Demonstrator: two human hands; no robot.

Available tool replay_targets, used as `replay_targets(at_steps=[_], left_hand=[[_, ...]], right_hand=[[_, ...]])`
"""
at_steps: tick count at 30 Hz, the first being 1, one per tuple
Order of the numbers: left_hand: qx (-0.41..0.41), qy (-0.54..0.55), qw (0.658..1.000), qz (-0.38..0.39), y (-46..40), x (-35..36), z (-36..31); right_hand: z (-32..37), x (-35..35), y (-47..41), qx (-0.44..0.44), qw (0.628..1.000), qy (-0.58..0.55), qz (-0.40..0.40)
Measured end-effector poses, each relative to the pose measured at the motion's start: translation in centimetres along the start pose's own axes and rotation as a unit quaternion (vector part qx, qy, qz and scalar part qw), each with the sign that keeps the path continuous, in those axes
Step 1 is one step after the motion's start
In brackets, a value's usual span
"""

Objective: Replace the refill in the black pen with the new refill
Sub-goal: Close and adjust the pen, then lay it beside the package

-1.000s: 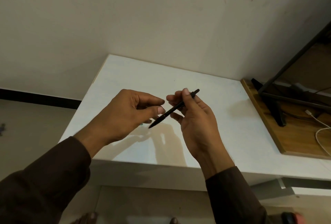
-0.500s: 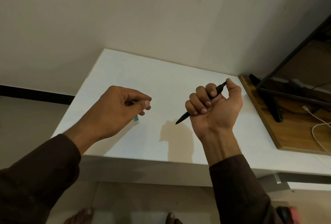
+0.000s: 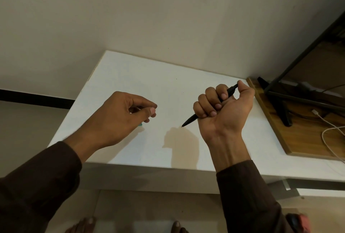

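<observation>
Pen [image 3: 209, 107] sits fisted in my right hand [image 3: 224, 107], long axis slanting, tip down-left toward my left hand [image 3: 123, 119], well apart. Left fingers [image 3: 152, 111] pinch together over something teal, perhaps a refill end; I cannot tell.

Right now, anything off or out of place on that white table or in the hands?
Nothing damaged or spilled. The slim black pen sits whole in the right hand, gripped in a closed fist with its tip pointing down-left. The left hand pinches loosely above the white table; a small teal bit peeks out under it, too hidden to identify.
</observation>
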State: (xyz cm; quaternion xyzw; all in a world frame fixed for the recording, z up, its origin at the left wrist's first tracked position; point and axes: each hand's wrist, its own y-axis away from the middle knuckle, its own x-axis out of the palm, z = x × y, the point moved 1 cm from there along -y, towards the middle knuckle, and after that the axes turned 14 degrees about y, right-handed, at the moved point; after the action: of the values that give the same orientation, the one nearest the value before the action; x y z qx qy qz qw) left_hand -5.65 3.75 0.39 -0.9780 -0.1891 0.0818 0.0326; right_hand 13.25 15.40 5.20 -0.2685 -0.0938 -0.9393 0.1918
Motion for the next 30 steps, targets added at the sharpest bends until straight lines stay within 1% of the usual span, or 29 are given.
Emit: replay_targets(at_steps=[11, 30], left_hand=[[-0.012, -0.004, 1.000, 0.001, 0.24, 0.01, -0.40], [-0.019, -0.013, 1.000, 0.010, 0.44, -0.09, -0.38]], right_hand=[[0.44, 0.36, 0.23, -0.009, 1.000, -0.004, -0.002], [0.59, 0.55, 0.21, -0.021, 0.999, -0.009, -0.033]])
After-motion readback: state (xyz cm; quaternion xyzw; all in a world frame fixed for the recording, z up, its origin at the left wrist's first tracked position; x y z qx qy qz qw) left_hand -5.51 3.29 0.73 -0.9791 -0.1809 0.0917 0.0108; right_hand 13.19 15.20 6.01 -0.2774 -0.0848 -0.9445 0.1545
